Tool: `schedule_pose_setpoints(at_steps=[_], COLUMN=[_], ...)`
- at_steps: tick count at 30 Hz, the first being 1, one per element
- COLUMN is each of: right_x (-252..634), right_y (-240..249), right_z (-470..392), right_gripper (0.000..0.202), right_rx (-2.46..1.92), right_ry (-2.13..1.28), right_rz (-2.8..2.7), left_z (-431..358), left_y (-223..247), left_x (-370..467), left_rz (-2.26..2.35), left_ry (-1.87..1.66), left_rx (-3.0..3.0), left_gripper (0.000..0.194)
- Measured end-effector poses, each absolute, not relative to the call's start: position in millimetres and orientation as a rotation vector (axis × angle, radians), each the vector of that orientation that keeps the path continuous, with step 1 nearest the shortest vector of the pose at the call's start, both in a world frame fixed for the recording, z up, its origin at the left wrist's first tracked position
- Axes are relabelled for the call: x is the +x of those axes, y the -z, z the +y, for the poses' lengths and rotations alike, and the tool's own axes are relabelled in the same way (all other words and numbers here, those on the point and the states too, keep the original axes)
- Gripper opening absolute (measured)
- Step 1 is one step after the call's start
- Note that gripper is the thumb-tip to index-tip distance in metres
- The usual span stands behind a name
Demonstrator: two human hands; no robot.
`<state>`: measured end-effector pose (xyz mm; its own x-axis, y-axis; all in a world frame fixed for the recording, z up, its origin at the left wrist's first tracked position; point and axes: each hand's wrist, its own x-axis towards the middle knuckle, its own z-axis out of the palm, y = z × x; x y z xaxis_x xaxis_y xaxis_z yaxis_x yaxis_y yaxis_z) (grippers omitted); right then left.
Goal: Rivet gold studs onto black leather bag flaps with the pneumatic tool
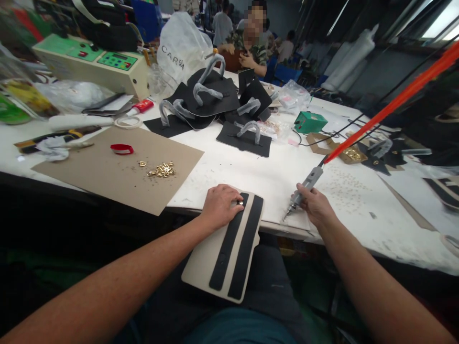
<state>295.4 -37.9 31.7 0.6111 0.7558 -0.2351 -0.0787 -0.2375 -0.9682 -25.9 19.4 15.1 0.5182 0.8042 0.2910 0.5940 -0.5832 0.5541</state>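
A beige panel (206, 258) with two black strips (247, 248) along it leans from my lap onto the table's front edge. My left hand (221, 204) lies over its upper end, thumb and fingertips closed at a small shiny metal fitting (240, 203) on one strip. Much of the fitting is hidden by the fingers. To the right, my right hand (315, 205) is wrapped around a grey electric screwdriver (310, 180). Its bit points down at the tabletop, apart from the panel. An orange cord (390, 105) runs from the screwdriver's top to the upper right.
Brown cardboard (143, 196) at left carries gold metal pieces (163, 169) and a red band (122, 149). Black panels with wrapped handles (215, 98) are piled behind. Small loose parts (344, 184) lie at right, near a green box (310, 122). Another person (256, 48) sits across the table.
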Motion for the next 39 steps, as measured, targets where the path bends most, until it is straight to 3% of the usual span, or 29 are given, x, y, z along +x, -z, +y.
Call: schedule_pose_setpoints(at_steps=[7, 13, 25, 39], right_x=[236.9, 160.9, 119.6, 118.5], right_y=[-63.7, -98.9, -70.9, -59.6], right_z=[-30.2, -17.0, 0.4, -3.0], right_gripper=[0.045, 0.041, 0.019, 0.015], right_rx=[-1.248, -1.061, -1.006, -1.041], right_ry=[-1.003, -0.863, -0.897, -0.846], right_rz=[-0.585, -0.943, -1.042, -1.175], left_z=[17.7, 18.7, 16.6, 17.7], left_y=[-7.2, -10.3, -6.9, -8.8], left_x=[-28.5, -27.6, -27.7, -27.9], left_rz=[1.130, 1.113, 1.136, 1.126], left_ry=[-0.782, -0.754, -0.786, -0.780], left_rx=[2.267, 2.248, 2.233, 2.227], left_gripper=[0.016, 0.015, 0.018, 0.011])
